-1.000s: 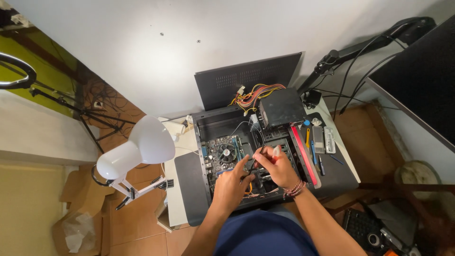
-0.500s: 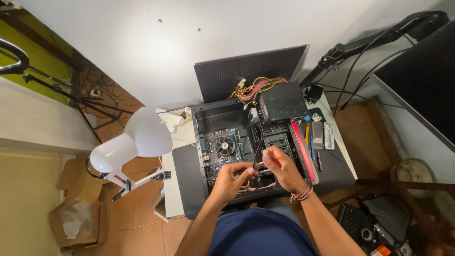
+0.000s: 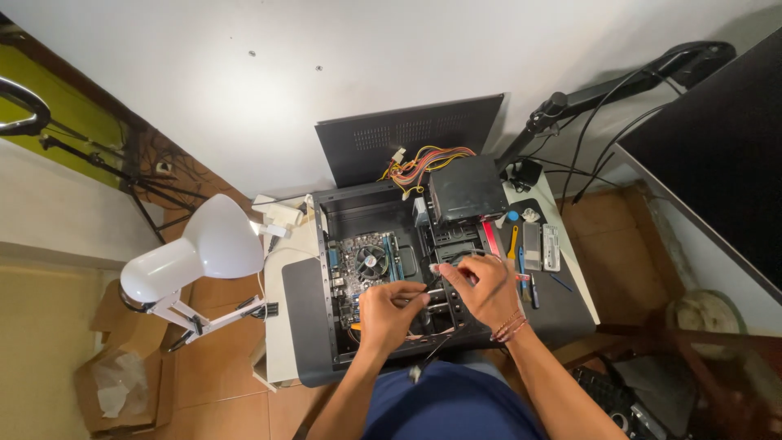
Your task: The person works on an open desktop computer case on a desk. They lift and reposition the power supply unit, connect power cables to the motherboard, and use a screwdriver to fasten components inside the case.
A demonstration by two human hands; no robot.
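At nine o'clock a white desk lamp (image 3: 199, 253) leans in over the desk (image 3: 281, 326), with a cardboard box (image 3: 114, 383) on the floor below it. At the centre lies an open computer case (image 3: 391, 285), its motherboard and round cooler fan (image 3: 371, 262) facing up. The left hand (image 3: 389, 314) is curled narrow inside the case, fingers pinching a thin dark cable (image 3: 428, 295). The right hand (image 3: 487, 289), just to its three o'clock, is pinched closed on the same cable near a drive bay. The cable looks light, soft and floppy; its connector ends seem the sound places to grip, since the pins and board nearby are fragile. At twelve o'clock sits the black power supply (image 3: 467, 189) with coloured wires, and the side panel (image 3: 407, 138) leans on the white wall. At three o'clock small tools (image 3: 525, 261) lie on the desk's dark mat; beyond, a monitor arm (image 3: 619, 81) and wooden floor.
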